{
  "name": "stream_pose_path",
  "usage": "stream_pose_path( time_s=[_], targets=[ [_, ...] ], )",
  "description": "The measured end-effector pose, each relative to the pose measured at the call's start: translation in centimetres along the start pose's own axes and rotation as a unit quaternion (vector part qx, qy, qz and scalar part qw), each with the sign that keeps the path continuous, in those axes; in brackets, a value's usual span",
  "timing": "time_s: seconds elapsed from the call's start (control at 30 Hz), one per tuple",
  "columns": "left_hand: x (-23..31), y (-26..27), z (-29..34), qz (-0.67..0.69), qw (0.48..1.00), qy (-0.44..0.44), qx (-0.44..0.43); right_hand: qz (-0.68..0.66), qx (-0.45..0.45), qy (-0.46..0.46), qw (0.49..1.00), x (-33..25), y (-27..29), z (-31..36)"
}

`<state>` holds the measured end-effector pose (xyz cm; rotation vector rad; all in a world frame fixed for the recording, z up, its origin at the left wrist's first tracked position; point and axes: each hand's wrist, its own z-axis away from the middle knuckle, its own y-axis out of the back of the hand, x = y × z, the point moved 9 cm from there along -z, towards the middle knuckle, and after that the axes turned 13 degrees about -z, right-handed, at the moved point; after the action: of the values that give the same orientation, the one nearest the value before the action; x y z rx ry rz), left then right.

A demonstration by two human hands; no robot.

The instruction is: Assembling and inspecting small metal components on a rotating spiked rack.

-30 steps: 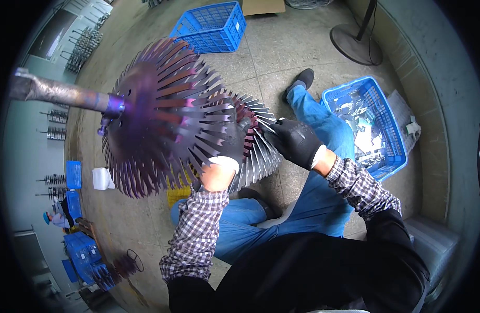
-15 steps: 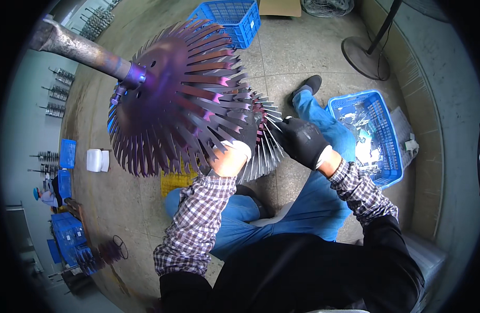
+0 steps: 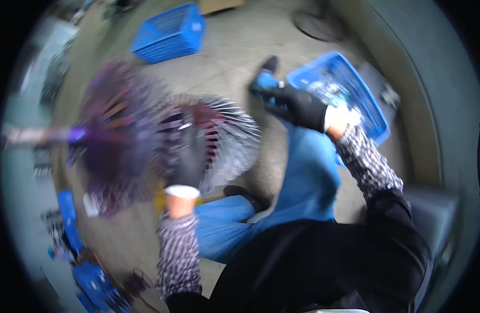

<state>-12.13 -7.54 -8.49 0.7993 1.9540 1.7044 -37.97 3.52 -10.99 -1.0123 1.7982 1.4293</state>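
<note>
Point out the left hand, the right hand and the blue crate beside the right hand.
left hand [image 3: 185, 159], head view, back of black glove
right hand [image 3: 297, 107], head view, back of black glove
blue crate [image 3: 373, 117], head view, right rim

L hand [image 3: 183, 156], black glove, was raised straight ahead w/ forearm nearly vertical in the frame, fingers pointing up, checked sleeve to the wrist; blur hid whether the fingers were closed. R hand [image 3: 297, 107], also black-gloved, was stretched out to the right-front, arm bent at the elbow, fingers pointing left and loosely curled. Hands were well apart.
</note>
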Motion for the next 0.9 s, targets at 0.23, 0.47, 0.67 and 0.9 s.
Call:
stream_pose_path(
  time_s=[0.23,0.47,0.67,0.9],
  targets=[
    [-1.6,1.7,1.4,0.258,0.965,0.016,-0.040,0.184,0.201,-0.338,0.901,23.4,17.4,19.8],
    [-1.6,0.2,1.3,0.241,0.965,0.071,-0.072,0.367,-0.030,-0.401,0.839,30.2,7.7,32.6],
    [-2.7,-0.2,1.4,0.294,0.934,0.174,-0.100,0.384,-0.093,-0.289,0.872,29.6,1.1,30.4],
    [-2.8,-1.0,0.8,0.276,0.943,0.165,-0.081,0.353,-0.220,-0.389,0.822,36.2,0.6,31.3]
  ],
)
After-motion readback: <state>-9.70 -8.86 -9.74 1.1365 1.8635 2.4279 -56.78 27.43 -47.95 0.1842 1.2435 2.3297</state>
